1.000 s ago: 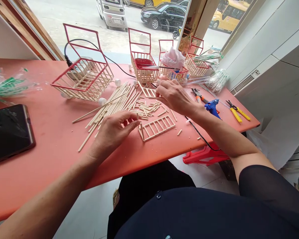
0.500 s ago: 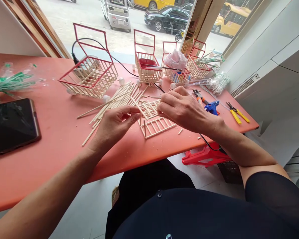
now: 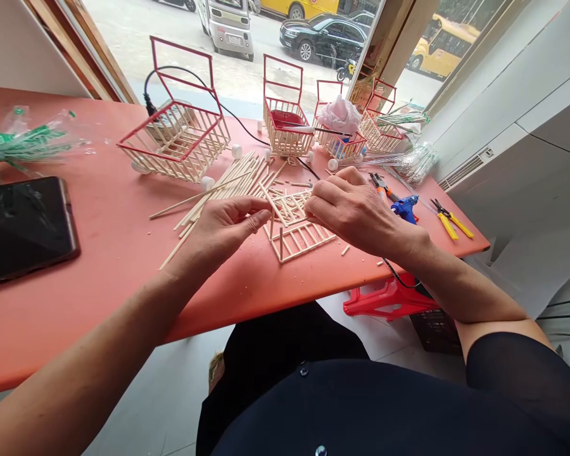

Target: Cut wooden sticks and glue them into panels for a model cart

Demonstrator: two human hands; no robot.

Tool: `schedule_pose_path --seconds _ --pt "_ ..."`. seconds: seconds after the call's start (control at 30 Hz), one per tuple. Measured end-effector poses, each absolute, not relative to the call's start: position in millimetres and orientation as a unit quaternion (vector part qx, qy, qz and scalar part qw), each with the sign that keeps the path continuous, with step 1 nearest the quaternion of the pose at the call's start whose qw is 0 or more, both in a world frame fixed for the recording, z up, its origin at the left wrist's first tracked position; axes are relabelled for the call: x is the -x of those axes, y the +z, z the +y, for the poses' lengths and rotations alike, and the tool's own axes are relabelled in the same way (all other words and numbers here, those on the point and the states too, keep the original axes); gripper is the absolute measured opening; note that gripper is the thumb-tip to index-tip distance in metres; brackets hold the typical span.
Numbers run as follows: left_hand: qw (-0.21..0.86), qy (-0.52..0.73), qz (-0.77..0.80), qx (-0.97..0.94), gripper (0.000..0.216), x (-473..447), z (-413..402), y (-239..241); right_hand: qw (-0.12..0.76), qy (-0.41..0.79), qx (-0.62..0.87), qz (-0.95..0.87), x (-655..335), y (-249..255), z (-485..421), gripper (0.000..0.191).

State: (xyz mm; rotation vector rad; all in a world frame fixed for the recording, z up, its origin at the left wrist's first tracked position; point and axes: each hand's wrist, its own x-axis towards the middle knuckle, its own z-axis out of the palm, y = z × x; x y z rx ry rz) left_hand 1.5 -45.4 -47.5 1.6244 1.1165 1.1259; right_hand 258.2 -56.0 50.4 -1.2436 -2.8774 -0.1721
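Observation:
My left hand point(image 3: 232, 221) pinches near the top of a short wooden stick point(image 3: 272, 227) that stands upright at a corner of a ladder-like stick frame point(image 3: 308, 242). A second short stick point(image 3: 281, 244) rises from the frame's near left corner. My right hand point(image 3: 344, 202) is closed, palm down, above the frame's far right part; its fingertips are hidden, so whatever they grip cannot be made out. Short cut sticks point(image 3: 292, 206) lie in a pile just beyond the frame, between my hands. Long wooden sticks point(image 3: 232, 180) are heaped behind my left hand.
Stick-built carts with red rims, such as the large cart point(image 3: 180, 142), line the window side. A blue glue gun point(image 3: 405, 206), yellow-handled pliers point(image 3: 451, 221) and orange-handled pliers point(image 3: 380, 185) lie right. A phone point(image 3: 26, 228) rests left. A red stool point(image 3: 375, 303) stands below the table edge.
The view has shifted slightly, moving the scene a little to the right. Both hands keep nearly the same pose over the stick frame.

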Motion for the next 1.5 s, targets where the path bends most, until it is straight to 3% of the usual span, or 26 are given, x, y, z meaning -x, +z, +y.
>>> schedule_pose_path --seconds 0.2,0.5,1.03,1.5 --pt "0.47 0.452 0.445 -0.613 0.037 -1.5 -42.5 -50.5 -0.019 -0.109 0.369 -0.923 -259.2 45.7 -54.8 0.053" --pt "0.523 0.477 0.423 -0.566 0.042 -4.8 -41.7 -50.4 0.087 -0.211 0.256 -0.939 -274.5 26.7 -45.3 0.037" --pt "0.534 0.47 0.421 -0.563 0.045 -8.8 -44.4 -46.0 0.1 -0.207 0.297 -0.927 -281.3 20.9 -33.6 0.038" --pt "0.52 0.435 0.455 -0.578 0.044 -7.2 -48.2 -41.9 -0.041 -0.171 0.375 -0.91 -276.6 -25.1 15.2 0.031"
